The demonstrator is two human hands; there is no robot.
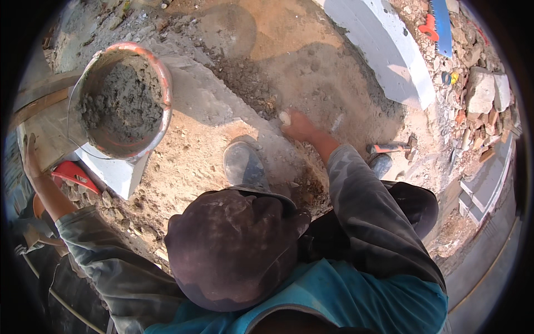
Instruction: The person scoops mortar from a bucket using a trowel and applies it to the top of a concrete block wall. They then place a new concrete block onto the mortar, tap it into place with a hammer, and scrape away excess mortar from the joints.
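My right hand point(299, 127) reaches down to the dirt ahead of my boot point(243, 162). Its fingers are closed, and a small pale lump point(285, 117) shows at their tips; whether it is a stone or mortar I cannot tell. Far out on the left, my left hand point(30, 155) has its fingers stretched out at the edge of a board point(53, 128). Between the hands, nearer the left one, stands an orange-rimmed bucket point(167, 83) part full of wet grey mortar point(125, 97). Beside my left forearm lies a red tool handle point(75, 175).
A white block point(125, 181) sits below the bucket. To the right lie an orange-handled hammer point(389, 148), a long white slab point(389, 61), and a blue-bladed saw point(442, 28). Broken stones point(479, 92) and rubble fill the far right. My knee point(417, 206) is bent near the hammer.
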